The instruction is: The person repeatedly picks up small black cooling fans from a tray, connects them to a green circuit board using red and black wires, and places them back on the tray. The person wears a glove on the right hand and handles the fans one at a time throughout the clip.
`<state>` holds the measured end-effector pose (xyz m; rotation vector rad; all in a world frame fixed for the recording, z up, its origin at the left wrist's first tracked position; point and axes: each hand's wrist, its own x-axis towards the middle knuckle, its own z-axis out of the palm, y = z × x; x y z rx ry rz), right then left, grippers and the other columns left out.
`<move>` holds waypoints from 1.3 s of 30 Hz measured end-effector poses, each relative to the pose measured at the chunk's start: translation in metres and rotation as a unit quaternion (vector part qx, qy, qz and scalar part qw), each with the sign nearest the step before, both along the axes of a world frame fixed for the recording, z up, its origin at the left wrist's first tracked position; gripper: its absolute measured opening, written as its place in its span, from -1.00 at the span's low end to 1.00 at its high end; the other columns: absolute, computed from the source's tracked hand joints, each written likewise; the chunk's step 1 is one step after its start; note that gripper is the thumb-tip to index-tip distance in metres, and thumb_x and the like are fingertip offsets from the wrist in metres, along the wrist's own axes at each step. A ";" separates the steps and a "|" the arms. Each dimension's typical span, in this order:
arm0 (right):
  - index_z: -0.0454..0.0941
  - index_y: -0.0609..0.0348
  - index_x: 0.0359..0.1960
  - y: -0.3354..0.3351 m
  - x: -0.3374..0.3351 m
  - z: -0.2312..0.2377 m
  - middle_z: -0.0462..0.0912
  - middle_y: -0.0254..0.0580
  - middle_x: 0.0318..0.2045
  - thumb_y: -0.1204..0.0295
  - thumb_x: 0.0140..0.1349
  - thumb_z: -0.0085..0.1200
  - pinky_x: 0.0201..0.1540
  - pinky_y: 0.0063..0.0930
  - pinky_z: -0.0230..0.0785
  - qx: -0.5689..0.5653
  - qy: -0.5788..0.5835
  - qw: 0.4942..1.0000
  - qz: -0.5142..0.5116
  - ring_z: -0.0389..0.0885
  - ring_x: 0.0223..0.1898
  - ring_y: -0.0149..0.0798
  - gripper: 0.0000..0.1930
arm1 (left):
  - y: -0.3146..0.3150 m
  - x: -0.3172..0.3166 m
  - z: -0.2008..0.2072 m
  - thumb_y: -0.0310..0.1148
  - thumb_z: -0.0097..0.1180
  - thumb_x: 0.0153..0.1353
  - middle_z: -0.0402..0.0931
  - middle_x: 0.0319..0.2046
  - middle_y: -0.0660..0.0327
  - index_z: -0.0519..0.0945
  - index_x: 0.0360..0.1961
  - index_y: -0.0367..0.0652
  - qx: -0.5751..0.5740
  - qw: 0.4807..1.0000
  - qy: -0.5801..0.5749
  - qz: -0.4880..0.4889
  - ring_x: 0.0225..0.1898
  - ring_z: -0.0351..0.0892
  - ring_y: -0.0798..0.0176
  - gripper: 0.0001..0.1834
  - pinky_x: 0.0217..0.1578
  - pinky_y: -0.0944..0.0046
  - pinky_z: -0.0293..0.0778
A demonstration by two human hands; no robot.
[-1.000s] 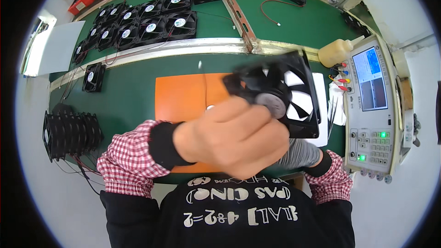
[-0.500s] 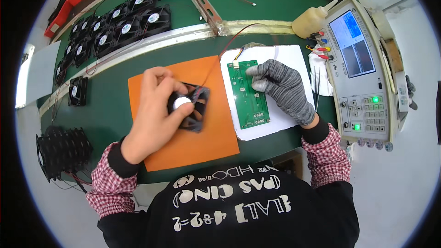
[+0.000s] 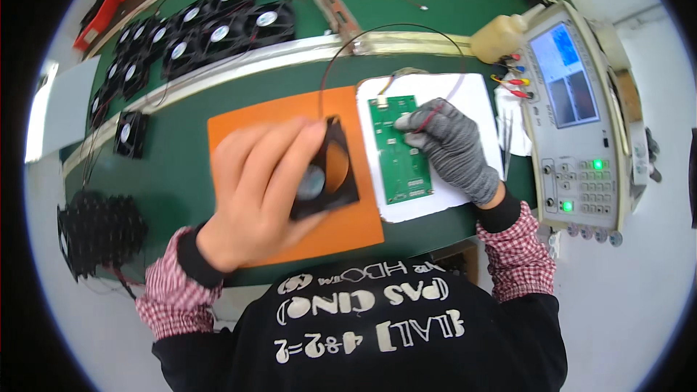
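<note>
Left hand; fan now farther right

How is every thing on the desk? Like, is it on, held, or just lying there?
Left hand: bare, its grip on the black fan
Black fan: held over the orange mat
Right hand: gloved, over the circuit board; can't tell if pinching
Fan wire: arched toward the right hand
Circuit board: lying on the white pad
Screen: on
Two button lights: lit green
</note>
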<state>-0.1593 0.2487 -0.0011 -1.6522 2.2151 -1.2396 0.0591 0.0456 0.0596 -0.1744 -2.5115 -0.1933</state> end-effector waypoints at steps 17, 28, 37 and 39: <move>0.60 0.16 -0.30 -0.005 -0.003 -0.003 0.57 -0.16 -0.36 0.57 0.01 0.26 -0.15 -0.29 0.47 -0.023 0.047 0.998 0.033 0.57 -0.25 -0.10 -0.81 | 0.021 0.041 0.039 -0.38 0.27 0.09 0.57 -0.13 -0.17 0.50 -0.14 -0.33 0.150 0.962 0.203 0.105 -0.23 0.64 -0.06 -0.65 -0.25 0.07 0.57; 0.55 0.21 -0.02 -0.003 0.005 0.003 0.60 -0.30 -0.34 0.52 0.15 0.28 -0.13 -0.55 0.46 -0.145 -0.260 0.952 -0.063 0.55 -0.26 -0.45 -0.66 | -0.123 -0.145 -0.039 -0.36 0.31 -0.08 0.47 -0.42 0.20 0.62 -0.50 -0.16 -0.099 0.988 -0.008 0.114 -0.23 0.44 0.06 -0.86 -0.23 0.12 0.39; 0.46 0.20 0.11 -0.015 0.044 0.047 0.62 -0.28 -0.14 0.44 0.08 0.36 0.00 -0.51 0.43 0.096 -0.384 0.880 0.262 0.57 -0.08 -0.39 -0.47 | 0.015 -0.057 0.015 -0.41 0.34 -0.04 0.47 -0.58 0.26 0.61 -0.48 -0.08 -0.109 0.956 0.202 -0.184 -0.50 0.53 0.26 -0.87 -0.55 0.30 0.44; 0.61 0.17 -0.11 -0.010 0.052 0.042 0.64 -0.23 -0.15 0.42 0.14 0.29 -0.06 -0.43 0.45 0.194 -0.348 0.817 0.417 0.61 -0.10 -0.27 -0.73 | 0.004 -0.041 0.040 -0.41 0.34 0.02 0.57 -0.45 0.21 0.64 -0.42 -0.12 -0.210 0.952 0.219 -0.046 -0.33 0.60 0.25 -0.89 -0.39 0.28 0.49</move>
